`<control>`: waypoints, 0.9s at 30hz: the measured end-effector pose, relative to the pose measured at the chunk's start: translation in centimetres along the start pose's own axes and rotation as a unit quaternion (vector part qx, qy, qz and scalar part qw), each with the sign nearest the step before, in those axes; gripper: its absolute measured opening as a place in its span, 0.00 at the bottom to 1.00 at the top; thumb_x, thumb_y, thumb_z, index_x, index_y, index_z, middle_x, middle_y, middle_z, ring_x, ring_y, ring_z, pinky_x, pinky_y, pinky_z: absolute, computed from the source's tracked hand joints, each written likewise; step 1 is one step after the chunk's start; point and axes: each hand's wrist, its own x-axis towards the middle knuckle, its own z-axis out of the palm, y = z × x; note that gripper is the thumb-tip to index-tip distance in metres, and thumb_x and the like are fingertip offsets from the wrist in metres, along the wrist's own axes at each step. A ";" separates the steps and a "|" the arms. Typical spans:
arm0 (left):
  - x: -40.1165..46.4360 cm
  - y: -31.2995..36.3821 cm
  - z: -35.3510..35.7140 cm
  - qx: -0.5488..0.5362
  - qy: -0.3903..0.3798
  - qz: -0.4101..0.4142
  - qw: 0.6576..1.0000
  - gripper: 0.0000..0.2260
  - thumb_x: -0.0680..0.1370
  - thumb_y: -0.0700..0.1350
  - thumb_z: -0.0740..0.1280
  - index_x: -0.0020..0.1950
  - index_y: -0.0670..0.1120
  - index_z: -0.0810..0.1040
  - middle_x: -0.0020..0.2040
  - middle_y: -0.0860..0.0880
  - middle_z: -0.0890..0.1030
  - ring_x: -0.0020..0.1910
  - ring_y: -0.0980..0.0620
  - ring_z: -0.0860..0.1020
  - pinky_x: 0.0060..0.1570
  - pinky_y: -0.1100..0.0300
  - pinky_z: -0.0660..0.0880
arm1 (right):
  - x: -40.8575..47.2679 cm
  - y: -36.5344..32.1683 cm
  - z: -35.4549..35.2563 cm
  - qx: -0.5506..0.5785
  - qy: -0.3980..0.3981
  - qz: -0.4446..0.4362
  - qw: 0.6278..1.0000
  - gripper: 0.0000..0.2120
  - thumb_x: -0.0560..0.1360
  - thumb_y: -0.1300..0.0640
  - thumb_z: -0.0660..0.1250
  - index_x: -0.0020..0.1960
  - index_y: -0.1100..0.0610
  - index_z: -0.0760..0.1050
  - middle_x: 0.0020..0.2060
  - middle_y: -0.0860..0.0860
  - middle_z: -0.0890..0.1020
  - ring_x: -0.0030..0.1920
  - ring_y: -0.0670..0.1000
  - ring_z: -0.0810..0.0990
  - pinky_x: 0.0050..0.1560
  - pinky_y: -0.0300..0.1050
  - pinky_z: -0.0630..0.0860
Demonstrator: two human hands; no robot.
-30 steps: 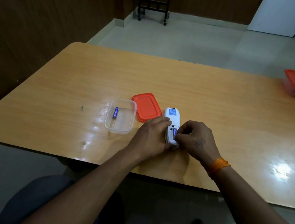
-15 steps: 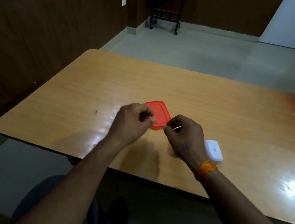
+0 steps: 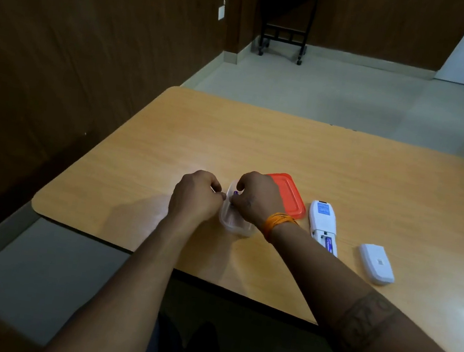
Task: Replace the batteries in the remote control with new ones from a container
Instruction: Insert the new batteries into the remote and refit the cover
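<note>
Wooden tabletop (image 3: 344, 173) supports all parts. Right hand (image 3: 254, 200) reaches into the clear plastic container (image 3: 235, 225), fingers curled round a purple battery (image 3: 234, 194) (mostly hidden). Left hand (image 3: 196, 196), fingers curled, touches the container's rim. White remote control (image 3: 322, 221) lies face-down just right of the right wrist.

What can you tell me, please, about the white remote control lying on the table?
The remote control is a long white plastic body lying flat on the wooden table, back side up, to the right of the orange lid. A blue label sits near its far end. Its battery compartment at the near end is open, and one blue battery shows inside. Its detached white cover lies apart to the right. Neither hand touches it; the right forearm passes just beside its near end.
</note>
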 end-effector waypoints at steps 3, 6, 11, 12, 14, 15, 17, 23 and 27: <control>0.3 -0.1 0.0 -0.005 -0.012 0.005 1.000 0.06 0.75 0.48 0.75 0.51 0.49 0.88 0.52 0.46 0.88 0.51 0.43 0.84 0.49 0.54 0.81 | 0.6 -0.3 0.1 -0.020 -0.012 0.018 1.000 0.04 0.72 0.61 0.72 0.42 0.63 0.80 0.35 0.58 0.81 0.37 0.59 0.80 0.32 0.46 0.75; 0.4 -0.1 -0.1 -0.015 -0.026 0.005 1.000 0.06 0.75 0.44 0.72 0.48 0.48 0.89 0.48 0.46 0.88 0.49 0.43 0.84 0.48 0.53 0.82 | 0.8 -0.7 0.1 -0.024 -0.029 0.021 0.999 0.10 0.70 0.62 0.72 0.34 0.60 0.73 0.29 0.55 0.74 0.33 0.58 0.75 0.28 0.43 0.64; 0.0 0.6 -0.1 -0.024 -0.036 0.008 0.999 0.09 0.75 0.40 0.69 0.50 0.45 0.89 0.48 0.44 0.88 0.49 0.42 0.84 0.48 0.51 0.82 | 0.6 -1.5 -0.5 -0.042 -0.061 -0.001 0.997 0.06 0.71 0.60 0.71 0.44 0.63 0.80 0.39 0.59 0.82 0.42 0.60 0.81 0.37 0.51 0.77; -0.1 0.7 -0.2 -0.024 -0.037 0.007 0.999 0.09 0.75 0.40 0.69 0.49 0.45 0.89 0.47 0.43 0.88 0.48 0.41 0.84 0.49 0.50 0.83 | 0.5 -1.5 -0.6 -0.046 -0.064 -0.004 0.997 0.06 0.72 0.60 0.71 0.45 0.63 0.80 0.40 0.59 0.82 0.42 0.60 0.81 0.38 0.51 0.78; -0.2 0.7 -0.2 -0.028 -0.037 0.004 0.999 0.09 0.72 0.41 0.68 0.46 0.44 0.88 0.44 0.42 0.88 0.44 0.40 0.85 0.48 0.47 0.84 | 0.1 -1.7 -0.6 -0.063 -0.067 -0.011 0.996 0.05 0.72 0.60 0.71 0.42 0.61 0.77 0.39 0.58 0.80 0.41 0.60 0.79 0.37 0.50 0.75; -0.2 0.7 -0.2 -0.028 -0.035 0.005 0.999 0.10 0.71 0.42 0.67 0.44 0.43 0.87 0.42 0.41 0.87 0.43 0.40 0.85 0.46 0.46 0.84 | -0.1 -1.8 -0.6 -0.069 -0.063 -0.011 0.996 0.06 0.73 0.60 0.70 0.40 0.60 0.75 0.39 0.58 0.79 0.41 0.60 0.79 0.37 0.49 0.74; -0.1 0.5 0.0 -0.024 -0.034 0.008 0.999 0.12 0.67 0.44 0.65 0.42 0.42 0.86 0.40 0.40 0.86 0.41 0.39 0.85 0.44 0.43 0.84 | -0.5 -1.9 -0.4 -0.073 -0.059 -0.006 0.996 0.11 0.73 0.61 0.70 0.35 0.58 0.69 0.37 0.58 0.77 0.40 0.60 0.79 0.37 0.49 0.73; -0.2 0.5 0.1 -0.017 -0.031 0.012 0.999 0.07 0.73 0.40 0.69 0.45 0.42 0.87 0.43 0.41 0.87 0.43 0.40 0.85 0.46 0.47 0.84 | -1.4 -0.5 -1.3 0.031 0.006 -0.005 0.999 0.13 0.72 0.59 0.72 0.57 0.59 0.83 0.49 0.55 0.86 0.48 0.57 0.83 0.47 0.50 0.81; -0.7 0.8 0.1 -0.004 0.036 0.055 0.998 0.09 0.76 0.42 0.71 0.53 0.44 0.88 0.50 0.44 0.88 0.50 0.42 0.84 0.50 0.54 0.81 | -3.8 0.9 -3.8 0.248 0.030 0.055 0.967 0.10 0.71 0.62 0.71 0.52 0.56 0.85 0.39 0.52 0.88 0.39 0.53 0.87 0.44 0.52 0.86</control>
